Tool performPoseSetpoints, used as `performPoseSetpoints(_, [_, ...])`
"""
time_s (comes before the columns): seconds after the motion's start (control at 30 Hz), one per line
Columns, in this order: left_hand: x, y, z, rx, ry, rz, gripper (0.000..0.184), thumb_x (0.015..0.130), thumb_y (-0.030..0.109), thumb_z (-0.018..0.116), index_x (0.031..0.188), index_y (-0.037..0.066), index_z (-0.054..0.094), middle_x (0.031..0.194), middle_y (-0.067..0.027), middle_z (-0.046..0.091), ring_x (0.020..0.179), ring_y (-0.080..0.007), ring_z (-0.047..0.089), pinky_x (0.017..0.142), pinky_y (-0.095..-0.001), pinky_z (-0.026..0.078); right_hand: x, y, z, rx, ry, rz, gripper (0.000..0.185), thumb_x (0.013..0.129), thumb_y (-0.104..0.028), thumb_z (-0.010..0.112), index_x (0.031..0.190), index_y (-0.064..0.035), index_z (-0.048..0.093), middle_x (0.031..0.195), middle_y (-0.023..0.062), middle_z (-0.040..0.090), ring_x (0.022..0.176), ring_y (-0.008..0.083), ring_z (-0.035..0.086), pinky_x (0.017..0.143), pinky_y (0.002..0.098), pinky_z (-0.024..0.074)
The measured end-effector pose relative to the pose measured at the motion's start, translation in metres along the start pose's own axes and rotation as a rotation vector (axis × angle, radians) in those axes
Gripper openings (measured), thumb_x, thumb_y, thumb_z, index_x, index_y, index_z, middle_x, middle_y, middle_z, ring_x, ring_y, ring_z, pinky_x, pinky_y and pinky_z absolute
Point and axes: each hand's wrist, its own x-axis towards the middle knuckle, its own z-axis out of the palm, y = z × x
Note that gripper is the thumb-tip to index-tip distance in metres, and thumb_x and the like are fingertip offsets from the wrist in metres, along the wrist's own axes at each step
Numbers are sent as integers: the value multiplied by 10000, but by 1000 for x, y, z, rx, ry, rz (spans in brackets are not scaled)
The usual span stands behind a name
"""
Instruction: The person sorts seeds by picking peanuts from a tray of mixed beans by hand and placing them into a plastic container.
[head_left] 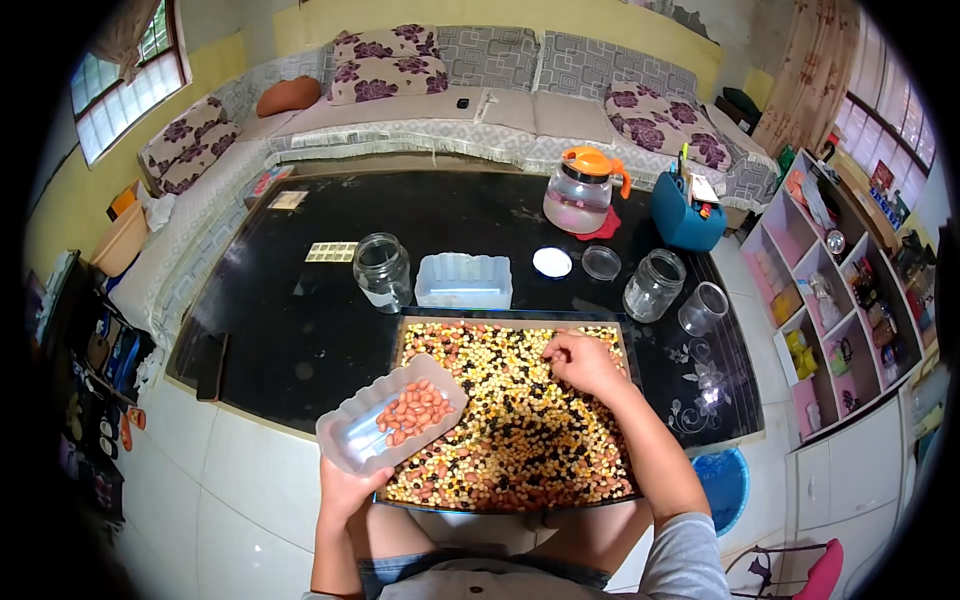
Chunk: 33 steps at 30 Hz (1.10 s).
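My left hand (348,490) grips the near end of a translucent plastic box (350,432), tilted over the left edge of a wide tray. Peanuts (412,412) lie inside the box. The tray (628,345) is spread with mixed yellow kernels, black beans and peanuts, and its near edge is above my lap. Over the tray's far right part, my right hand (582,362) is low against the mix with its fingers curled together; whatever they pinch, if anything, is hidden. A second translucent box (464,300) stands just beyond the tray.
On the black table (280,330) are two glass jars (382,270), a clear cup (703,308), a white lid (552,262), a water jug (578,200), a blue caddy (687,212) and a phone (212,366). A blue bucket (722,488) and a shelf unit (800,262) stand right.
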Motion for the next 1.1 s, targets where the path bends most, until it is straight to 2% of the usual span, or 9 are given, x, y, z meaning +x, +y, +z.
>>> performPoseSetpoints(0.1, [9,-12,-5,105,11,85,875,489,185,853,1188,7,359,1102,-124,527,1019,-223,535,896,-349,432,1,-43,-22,412,5,169,150,726,0,578,849,-37,657,748,30,565,606,63,487,582,193,420])
performPoseSetpoints(0.27, [18,-31,-13,213,-5,98,894,460,197,862,1180,39,356,1079,-115,525,1005,-222,534,889,-334,428,8,-115,-23,576,49,-299,165,756,16,544,892,-37,622,796,36,568,626,102,530,584,232,459])
performPoseSetpoints(0.4, [16,-21,-8,178,-16,90,904,462,192,864,1187,37,347,1106,-116,509,1022,-219,524,903,-340,421,22,-149,3,477,41,-541,153,746,-1,577,895,-13,609,849,97,595,776,237,594,692,307,491])
performPoseSetpoints(0.6, [14,-9,-3,-10,-29,59,959,491,208,877,1234,-9,312,1164,-122,477,1075,-220,496,933,-347,406,11,-114,-1,410,134,-402,141,763,-37,577,897,-27,619,888,102,598,788,241,595,703,324,494])
performPoseSetpoints(0.73, [12,-2,-1,-41,-35,24,953,507,215,878,1243,-25,323,1177,-137,485,1081,-223,499,929,-353,413,-4,-38,-23,129,70,17,210,767,-43,540,966,-30,604,968,150,589,917,301,573,808,383,469])
performPoseSetpoints(0.87, [11,4,3,-118,-45,-1,946,512,183,875,1249,-19,318,1182,-140,480,1084,-226,498,923,-367,419,-12,22,-29,-75,-16,273,238,755,-57,562,988,-42,608,996,155,589,969,309,560,852,388,452])
performPoseSetpoints(0.93, [11,2,5,-178,-45,11,951,510,169,874,1255,-13,311,1179,-139,478,1088,-232,494,927,-375,415,-13,38,-23,-68,-29,300,234,753,-56,566,982,-35,609,996,159,589,981,312,554,865,386,445])
performPoseSetpoints(1.03, [11,-2,1,-177,-50,9,960,512,167,874,1260,-10,300,1181,-136,473,1095,-234,487,933,-374,409,-10,53,-9,-154,6,108,250,747,-84,605,989,-25,611,911,151,594,893,323,576,815,391,458])
performPoseSetpoints(1.1, [11,-3,-1,-144,-67,-32,966,514,162,871,1266,-9,290,1187,-134,464,1098,-234,481,935,-372,405,-4,54,-5,-189,-26,136,247,751,-89,601,989,-22,611,909,153,594,890,324,575,815,392,457])
